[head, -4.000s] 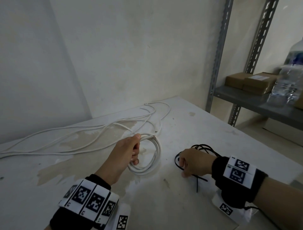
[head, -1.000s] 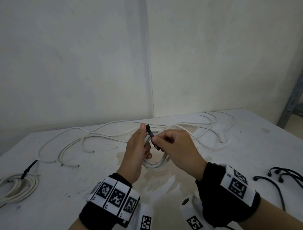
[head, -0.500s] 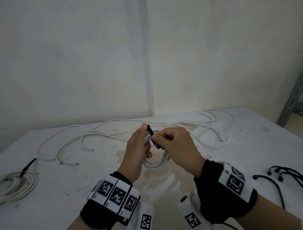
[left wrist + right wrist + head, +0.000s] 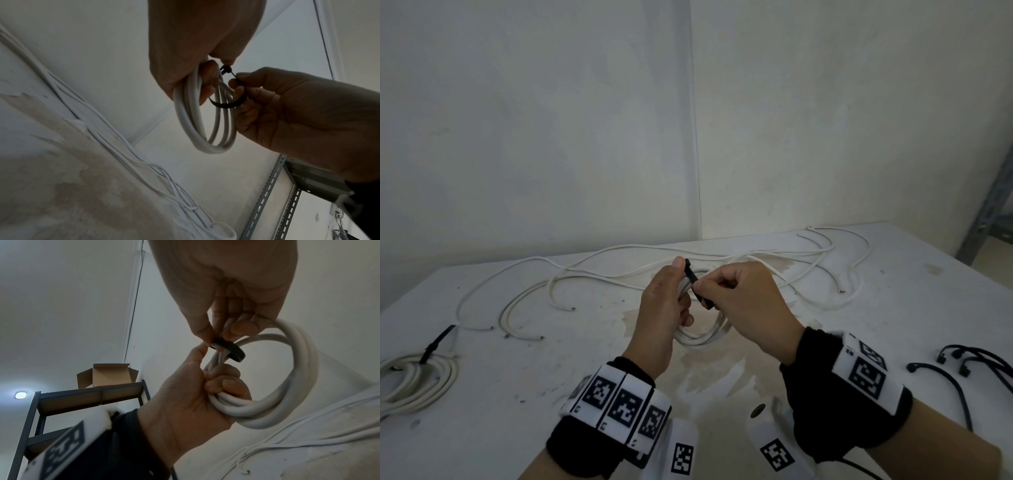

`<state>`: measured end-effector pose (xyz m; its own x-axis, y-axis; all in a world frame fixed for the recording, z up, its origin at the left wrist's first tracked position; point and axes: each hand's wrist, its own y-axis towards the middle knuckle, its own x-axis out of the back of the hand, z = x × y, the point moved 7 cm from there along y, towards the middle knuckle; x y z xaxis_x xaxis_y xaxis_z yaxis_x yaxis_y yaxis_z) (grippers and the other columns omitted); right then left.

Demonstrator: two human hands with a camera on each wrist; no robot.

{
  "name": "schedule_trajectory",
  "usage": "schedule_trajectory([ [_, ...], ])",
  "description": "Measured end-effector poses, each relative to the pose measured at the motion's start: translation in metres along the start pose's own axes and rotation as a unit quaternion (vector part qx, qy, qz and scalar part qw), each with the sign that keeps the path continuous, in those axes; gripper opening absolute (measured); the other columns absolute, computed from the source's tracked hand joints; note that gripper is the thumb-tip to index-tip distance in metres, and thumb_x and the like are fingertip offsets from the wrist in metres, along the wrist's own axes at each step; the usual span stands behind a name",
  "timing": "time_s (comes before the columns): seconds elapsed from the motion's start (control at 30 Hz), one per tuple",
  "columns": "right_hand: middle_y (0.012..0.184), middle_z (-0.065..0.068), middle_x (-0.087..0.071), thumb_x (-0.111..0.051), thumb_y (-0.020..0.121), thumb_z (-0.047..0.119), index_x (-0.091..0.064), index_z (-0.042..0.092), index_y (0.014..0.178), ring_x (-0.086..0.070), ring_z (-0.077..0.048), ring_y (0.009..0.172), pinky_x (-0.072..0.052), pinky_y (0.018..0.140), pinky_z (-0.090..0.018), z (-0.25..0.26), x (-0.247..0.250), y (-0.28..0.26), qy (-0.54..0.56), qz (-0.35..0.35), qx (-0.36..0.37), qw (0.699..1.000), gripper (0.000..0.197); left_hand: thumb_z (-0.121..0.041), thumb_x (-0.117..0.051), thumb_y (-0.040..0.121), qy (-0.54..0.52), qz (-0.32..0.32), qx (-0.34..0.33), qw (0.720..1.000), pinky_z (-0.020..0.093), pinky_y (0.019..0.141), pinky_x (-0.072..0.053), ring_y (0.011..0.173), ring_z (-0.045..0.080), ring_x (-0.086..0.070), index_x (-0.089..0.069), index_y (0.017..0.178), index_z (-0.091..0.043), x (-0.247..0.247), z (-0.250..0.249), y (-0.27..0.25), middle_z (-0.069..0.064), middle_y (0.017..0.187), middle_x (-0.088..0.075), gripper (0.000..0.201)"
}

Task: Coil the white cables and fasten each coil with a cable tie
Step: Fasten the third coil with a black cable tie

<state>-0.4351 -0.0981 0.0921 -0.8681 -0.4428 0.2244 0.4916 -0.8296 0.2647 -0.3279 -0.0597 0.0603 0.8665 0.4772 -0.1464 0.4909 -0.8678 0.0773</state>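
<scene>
Both busy above table [image 4: 482,394]: left hand [image 4: 664,305] gripping white coil [image 4: 702,337], right hand [image 4: 746,301] pinching black cable tie [image 4: 697,284] looped round it.

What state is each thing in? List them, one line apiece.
Left hand: grips the white coil, lifted off the table.
Right hand: pinches the black cable tie, looped around the coil, not cinched tight.
Finished coil: tied, lying on the table's left edge.
Loose white cables: uncoiled, spread across the table.
Spare black ties: unused, lying at right.
</scene>
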Motion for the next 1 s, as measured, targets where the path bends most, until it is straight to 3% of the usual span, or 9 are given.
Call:
schedule_trajectory([
  [0.17, 0.054, 0.003, -0.058, -0.062, 0.084, 0.011, -0.066, 0.011, 0.065, -0.048, 0.001, 0.045, -0.035, 0.050, -0.007, 0.005, -0.003, 0.000, -0.004, -0.009, 0.012, 1.000, 0.020, -0.030, -0.042, 0.097, 0.006, -0.009, -0.017, 1.000, 0.022, 0.046, -0.033, 0.043, 0.006, -0.030, -0.048, 0.064, -0.019, 0.004, -0.004, 0.000, -0.010, 0.046, -0.032, 0.035],
  [0.27, 0.054, 0.004, -0.058, -0.061, 0.085, 0.012, -0.064, 0.015, 0.061, -0.048, 0.000, 0.047, -0.037, 0.054, -0.011, 0.005, -0.005, 0.000, -0.018, -0.011, 0.016, 1.000, 0.024, -0.027, -0.041, 0.097, 0.019, -0.011, -0.025, 0.999, 0.023, 0.047, -0.033, 0.044, 0.006, -0.031, -0.049, 0.065, -0.019, 0.005, -0.003, -0.001, -0.009, 0.048, -0.034, 0.034],
  [0.43, 0.056, 0.001, -0.060, -0.063, 0.084, 0.010, -0.067, 0.010, 0.065, -0.052, -0.006, 0.052, -0.045, 0.058, -0.018, 0.007, -0.002, 0.005, 0.011, -0.038, 0.030, 0.999, 0.020, -0.026, -0.042, 0.096, 0.040, 0.003, -0.052, 0.998, 0.021, 0.046, -0.034, 0.045, 0.004, -0.033, -0.051, 0.067, -0.019, 0.000, -0.006, -0.003, -0.013, 0.049, -0.039, 0.032],
  [0.53, 0.062, 0.002, -0.063, -0.065, 0.083, 0.008, -0.067, 0.014, 0.072, -0.055, -0.003, 0.055, -0.046, 0.060, -0.015, 0.008, -0.004, 0.001, 0.035, -0.033, 0.054, 0.997, 0.013, -0.027, -0.043, 0.096, 0.028, -0.016, -0.055, 0.998, 0.023, 0.047, -0.033, 0.042, 0.003, -0.033, -0.053, 0.068, -0.018, 0.005, -0.010, -0.002, -0.013, 0.043, -0.038, 0.031],
  [0.63, 0.065, 0.005, -0.062, -0.064, 0.083, 0.002, -0.063, 0.021, 0.071, -0.056, 0.002, 0.056, -0.043, 0.058, -0.008, 0.004, -0.005, -0.003, 0.054, -0.033, 0.070, 0.996, 0.023, -0.027, -0.044, 0.096, 0.005, -0.039, -0.050, 0.998, 0.024, 0.046, -0.031, 0.040, 0.004, -0.032, -0.052, 0.066, -0.018, 0.012, -0.011, 0.000, -0.011, 0.044, -0.035, 0.033],
  [0.83, 0.066, 0.013, -0.059, -0.062, 0.083, -0.001, -0.059, 0.027, 0.071, -0.056, 0.006, 0.057, -0.042, 0.057, -0.006, 0.007, -0.008, -0.005, 0.040, -0.016, 0.087, 0.995, 0.031, -0.030, -0.042, 0.096, -0.026, -0.033, -0.030, 0.999, 0.019, 0.041, -0.031, 0.042, 0.004, -0.031, -0.055, 0.083, -0.009, 0.008, -0.006, -0.002, -0.004, 0.055, -0.034, 0.027],
  [1.0, 0.057, 0.018, -0.062, -0.065, 0.081, -0.001, -0.059, 0.026, 0.069, -0.056, 0.003, 0.057, -0.043, 0.057, -0.008, 0.006, -0.002, -0.006, 0.063, -0.058, 0.097, 0.992, 0.030, -0.031, -0.044, 0.095, 0.000, -0.023, -0.057, 0.998, 0.021, 0.044, -0.031, 0.044, 0.005, -0.031, -0.057, 0.076, -0.012, 0.004, -0.008, -0.003, -0.011, 0.047, -0.034, 0.029],
])
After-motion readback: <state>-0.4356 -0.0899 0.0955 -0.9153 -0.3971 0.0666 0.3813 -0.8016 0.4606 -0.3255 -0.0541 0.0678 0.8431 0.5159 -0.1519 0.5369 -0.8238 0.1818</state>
